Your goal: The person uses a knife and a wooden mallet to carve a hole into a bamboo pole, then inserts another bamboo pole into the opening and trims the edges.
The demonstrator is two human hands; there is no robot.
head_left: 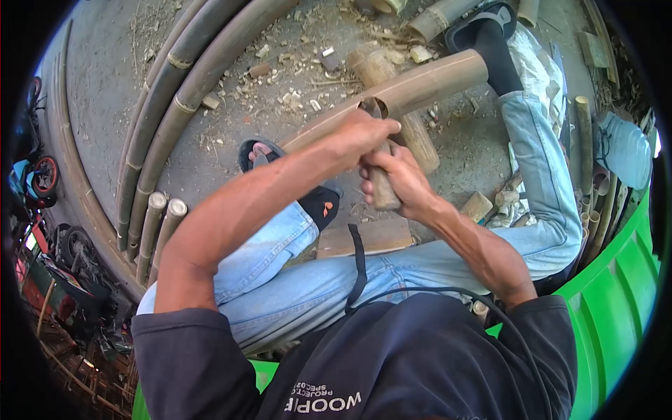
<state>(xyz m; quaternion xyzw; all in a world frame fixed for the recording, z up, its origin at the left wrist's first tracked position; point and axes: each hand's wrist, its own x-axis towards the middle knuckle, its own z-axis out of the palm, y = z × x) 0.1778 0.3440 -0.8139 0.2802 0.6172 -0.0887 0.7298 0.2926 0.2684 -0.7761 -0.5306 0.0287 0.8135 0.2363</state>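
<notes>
A thick bamboo pole (434, 84) lies slantwise in front of me, with a dark cut-out in its upper side. At that cut-out is the metal blade (376, 106) of a cutting tool; its exact kind is hard to make out. My right hand (406, 178) is wrapped round the tool's thick wooden handle (382, 187). Just above it, my left hand (365, 133) is closed over the tool near the blade, its fingers partly hidden. A short round log (420, 143) lies crosswise under the pole. My feet, in sandals, are by the pole's two ends.
Wood chips (290, 98) litter the ground. Long bamboo poles (185, 98) curve along the left, and two cut bamboo ends (155, 203) stand near my knee. A plank (367, 238) lies between my legs. More bamboo, a plastic jug (623, 150) and a green ribbed surface (612, 280) are right.
</notes>
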